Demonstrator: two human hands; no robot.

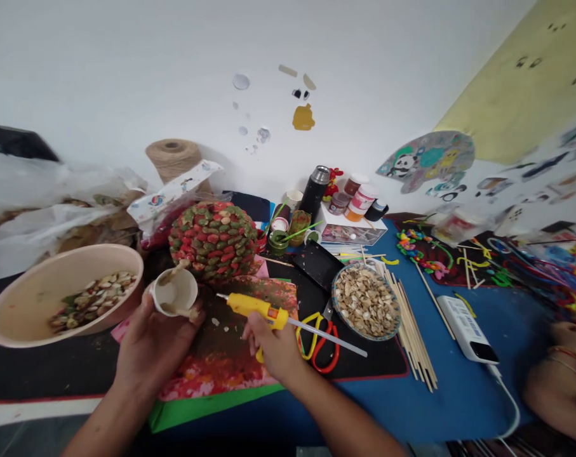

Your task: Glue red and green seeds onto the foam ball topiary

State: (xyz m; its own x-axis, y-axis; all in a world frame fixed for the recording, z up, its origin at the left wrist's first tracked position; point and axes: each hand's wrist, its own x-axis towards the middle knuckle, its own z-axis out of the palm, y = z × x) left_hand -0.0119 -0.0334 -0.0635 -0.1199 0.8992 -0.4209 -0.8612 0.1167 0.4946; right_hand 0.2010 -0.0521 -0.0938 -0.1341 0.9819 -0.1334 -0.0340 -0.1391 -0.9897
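White cup (176, 291), probably light and crushable, wants gentle side pressure; left hand (155, 343) clasps it, right hand (274, 346) grips a glue gun (258, 308).

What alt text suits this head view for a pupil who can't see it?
A person's left hand holds a white cup and the right hand a yellow glue gun, above a stained sheet. A red and green ball sits behind, with a pink basin to the left and a bowl of pale pieces to the right.
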